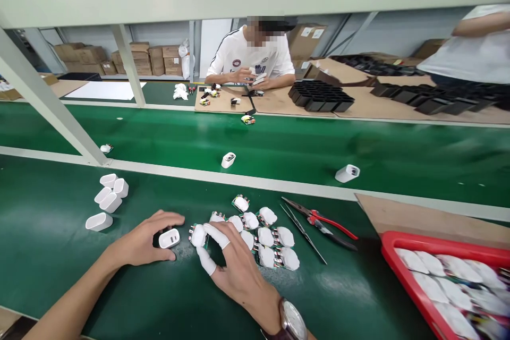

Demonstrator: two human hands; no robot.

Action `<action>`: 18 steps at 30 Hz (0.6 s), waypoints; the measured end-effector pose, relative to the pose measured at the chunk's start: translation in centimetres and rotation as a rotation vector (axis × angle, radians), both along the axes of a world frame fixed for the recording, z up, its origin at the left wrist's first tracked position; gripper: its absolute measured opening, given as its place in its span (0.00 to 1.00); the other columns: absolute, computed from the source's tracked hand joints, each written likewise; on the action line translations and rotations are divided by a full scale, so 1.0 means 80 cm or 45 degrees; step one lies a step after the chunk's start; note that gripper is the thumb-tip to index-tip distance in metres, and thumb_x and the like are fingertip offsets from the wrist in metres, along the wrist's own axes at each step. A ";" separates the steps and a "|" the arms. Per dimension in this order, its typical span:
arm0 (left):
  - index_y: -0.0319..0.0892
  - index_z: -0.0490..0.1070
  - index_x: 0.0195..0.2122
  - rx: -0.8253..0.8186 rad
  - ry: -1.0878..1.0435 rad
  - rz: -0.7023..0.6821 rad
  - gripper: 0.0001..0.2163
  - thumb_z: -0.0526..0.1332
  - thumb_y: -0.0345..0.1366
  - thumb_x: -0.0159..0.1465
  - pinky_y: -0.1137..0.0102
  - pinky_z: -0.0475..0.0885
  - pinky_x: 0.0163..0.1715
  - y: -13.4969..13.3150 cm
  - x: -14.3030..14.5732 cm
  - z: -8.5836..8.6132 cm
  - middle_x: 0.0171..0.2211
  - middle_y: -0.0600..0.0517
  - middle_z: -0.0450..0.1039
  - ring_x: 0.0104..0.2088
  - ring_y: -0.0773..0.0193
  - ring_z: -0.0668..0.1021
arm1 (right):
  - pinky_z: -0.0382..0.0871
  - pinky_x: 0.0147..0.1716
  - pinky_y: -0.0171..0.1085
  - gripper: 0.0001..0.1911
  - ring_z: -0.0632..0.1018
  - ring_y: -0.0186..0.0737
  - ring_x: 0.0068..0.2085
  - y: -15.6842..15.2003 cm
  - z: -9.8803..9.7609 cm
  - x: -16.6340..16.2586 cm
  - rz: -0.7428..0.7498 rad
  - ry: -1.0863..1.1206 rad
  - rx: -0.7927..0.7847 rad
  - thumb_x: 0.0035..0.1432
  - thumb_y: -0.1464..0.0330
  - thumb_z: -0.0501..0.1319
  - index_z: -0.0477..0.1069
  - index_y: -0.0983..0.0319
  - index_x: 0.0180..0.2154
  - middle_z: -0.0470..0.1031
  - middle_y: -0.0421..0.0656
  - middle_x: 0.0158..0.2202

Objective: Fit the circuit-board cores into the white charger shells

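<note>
My left hand (145, 241) rests on the green mat, its fingers closed round a white charger shell (169, 238) that lies with its port end facing me. My right hand (235, 265), with white finger cots on the thumb and forefinger, pinches a small circuit board with a white cover (198, 235) right beside the shell. Several more such boards (268, 238) lie in a cluster just right of my fingers. Several empty white shells (108, 197) lie in a loose group to the left.
Red-handled pliers (324, 222) and tweezers (305, 234) lie right of the boards. A red tray (402, 271) of boards sits at the lower right. Two white shells (228, 160) (347, 173) ride the green conveyor. A seated person and black trays (321, 96) are across it.
</note>
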State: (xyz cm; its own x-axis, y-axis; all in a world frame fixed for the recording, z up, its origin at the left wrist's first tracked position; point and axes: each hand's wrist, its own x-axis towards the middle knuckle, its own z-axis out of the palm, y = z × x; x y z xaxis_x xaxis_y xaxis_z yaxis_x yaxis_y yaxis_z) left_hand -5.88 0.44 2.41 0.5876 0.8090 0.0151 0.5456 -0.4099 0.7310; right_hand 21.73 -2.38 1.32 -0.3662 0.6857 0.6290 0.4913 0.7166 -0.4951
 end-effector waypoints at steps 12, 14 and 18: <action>0.43 0.69 0.48 0.905 0.163 0.173 0.13 0.66 0.44 0.69 0.65 0.77 0.36 -0.016 0.051 -0.014 0.40 0.47 0.74 0.36 0.58 0.80 | 0.79 0.49 0.53 0.25 0.78 0.50 0.51 -0.014 0.004 -0.011 0.084 -0.061 0.060 0.69 0.77 0.60 0.61 0.62 0.64 0.77 0.53 0.54; 0.42 0.68 0.48 0.938 0.184 0.173 0.12 0.66 0.42 0.70 0.65 0.77 0.36 -0.016 0.051 -0.015 0.40 0.46 0.74 0.37 0.58 0.79 | 0.79 0.50 0.54 0.24 0.78 0.51 0.51 -0.014 0.003 -0.010 0.080 -0.106 0.085 0.69 0.77 0.60 0.62 0.63 0.63 0.77 0.54 0.54; 0.43 0.68 0.49 0.958 0.219 0.172 0.13 0.66 0.41 0.70 0.63 0.77 0.39 -0.017 0.050 -0.022 0.41 0.45 0.74 0.38 0.57 0.79 | 0.78 0.49 0.54 0.21 0.77 0.52 0.50 -0.014 -0.001 -0.009 0.083 -0.168 0.106 0.68 0.78 0.59 0.64 0.64 0.61 0.76 0.54 0.54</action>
